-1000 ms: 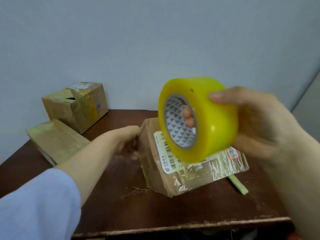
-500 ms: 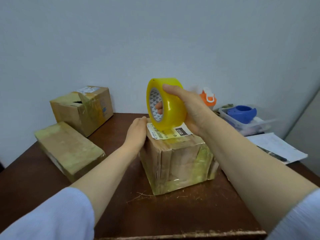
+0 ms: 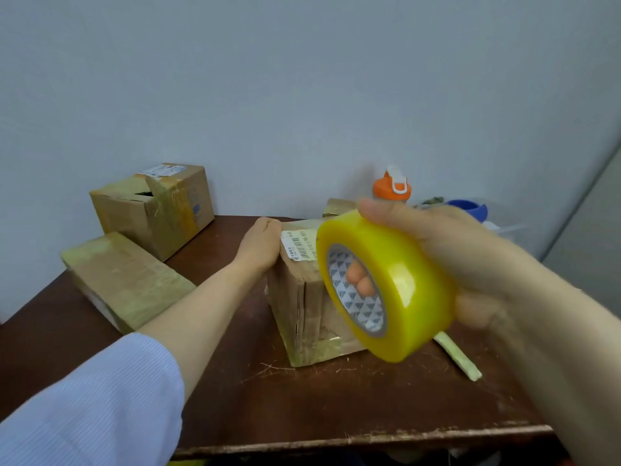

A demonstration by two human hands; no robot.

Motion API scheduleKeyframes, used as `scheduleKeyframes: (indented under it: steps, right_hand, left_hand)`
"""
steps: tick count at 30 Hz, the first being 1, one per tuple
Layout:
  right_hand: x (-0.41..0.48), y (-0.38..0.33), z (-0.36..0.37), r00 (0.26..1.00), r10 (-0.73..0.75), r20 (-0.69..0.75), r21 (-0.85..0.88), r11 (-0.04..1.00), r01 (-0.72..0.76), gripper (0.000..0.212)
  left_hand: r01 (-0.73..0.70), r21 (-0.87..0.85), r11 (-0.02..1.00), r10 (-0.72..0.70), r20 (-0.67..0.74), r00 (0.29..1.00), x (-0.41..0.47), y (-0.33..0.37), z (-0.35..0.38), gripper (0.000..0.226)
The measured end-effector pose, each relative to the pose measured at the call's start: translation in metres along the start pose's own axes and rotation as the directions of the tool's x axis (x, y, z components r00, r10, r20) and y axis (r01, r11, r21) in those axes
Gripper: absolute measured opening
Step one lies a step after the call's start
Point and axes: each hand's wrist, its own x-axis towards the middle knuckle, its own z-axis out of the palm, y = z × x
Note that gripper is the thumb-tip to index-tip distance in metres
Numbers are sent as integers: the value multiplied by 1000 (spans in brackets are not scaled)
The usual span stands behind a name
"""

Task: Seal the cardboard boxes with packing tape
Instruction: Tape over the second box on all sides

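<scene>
A yellow roll of packing tape (image 3: 400, 280) is held in my right hand (image 3: 447, 257), thumb on top and fingertips showing inside its core. It hovers in front of a small cardboard box (image 3: 302, 307) standing mid-table, hiding the box's right side. My left hand (image 3: 260, 245) lies flat against the box's upper left edge, beside its white barcode label (image 3: 297, 247). Whether a strip of tape runs from the roll to the box cannot be told.
A flat taped box (image 3: 124, 280) lies at the left with a taller open-topped box (image 3: 154, 206) behind it. An orange-capped bottle (image 3: 391, 186) and a blue item (image 3: 470, 208) stand at the back right. A pale strip (image 3: 458, 356) lies on the dark wooden table (image 3: 336, 408) near its front edge.
My right hand has brought the tape roll from the box's top toward me and downward, in front of the box's right side. My left hand stays on the box's left top edge.
</scene>
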Motion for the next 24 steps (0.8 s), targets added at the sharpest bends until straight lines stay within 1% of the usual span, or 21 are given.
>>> scheduleKeyframes:
  steps: [3, 6, 8, 10, 12, 14, 16, 17, 18, 19, 20, 21, 22, 23, 24]
  right_hand:
    - [-11, 22, 0, 1000, 23, -13, -25, 999, -23, 45]
    - [-19, 47, 1, 996, 77, -48, -29, 997, -78, 39]
    - [-22, 67, 1, 991, 111, -68, -36, 993, -114, 47]
    - [-22, 89, 2, 983, 154, -95, -2, 988, -155, 51]
    - [-18, 107, 4, 973, 203, -113, 42, 979, -199, 49]
    - [-13, 119, 6, 962, 245, -118, 68, 969, -239, 47]
    - [-8, 123, 4, 955, 275, -113, 70, 961, -269, 48]
    - [-5, 122, 3, 951, 290, -111, 68, 957, -283, 48]
    - [-3, 121, 2, 946, 304, -109, 71, 952, -298, 48]
    - [0, 120, 0, 943, 317, -103, 78, 948, -310, 48]
    - [2, 119, -1, 939, 330, -93, 88, 942, -323, 48]
    - [4, 117, -1, 935, 345, -80, 98, 936, -337, 49]
    - [6, 116, -1, 931, 358, -70, 103, 931, -351, 51]
    - [8, 115, -2, 928, 367, -62, 104, 927, -359, 54]
    - [9, 115, -2, 928, 369, -58, 102, 926, -362, 55]
  left_hand:
    - [-6, 42, 999, 6, 8, 1000, 1, -1, 0, 38]
    - [8, 61, 998, -8, 4, 1000, 3, -1, 0, 36]
    - [4, 66, 998, -4, 7, 1000, 4, -1, 1, 33]
    - [8, 66, 998, -9, 10, 1000, 4, -2, 1, 30]
    - [13, 64, 998, -14, 17, 1000, 4, -2, 0, 30]
    - [14, 71, 997, -17, 38, 999, 5, 0, -1, 36]
    - [26, 105, 994, -34, 72, 997, 4, 3, -3, 37]
    - [32, 161, 986, -46, 83, 995, 3, 7, -5, 33]
    - [28, 270, 962, -52, 82, 995, 4, 13, -6, 29]
    - [1, 432, 902, -33, 68, 997, 7, 21, -8, 25]
    - [-40, 586, 809, 14, 48, 999, 8, 33, -8, 25]
    - [-100, 692, 715, 87, 53, 995, 9, 44, -8, 28]
    - [-161, 746, 647, 129, 100, 986, 8, 54, -4, 36]
    - [-211, 770, 602, 124, 170, 978, 6, 62, 2, 53]
    - [-251, 784, 568, 82, 250, 965, 0, 65, 12, 76]
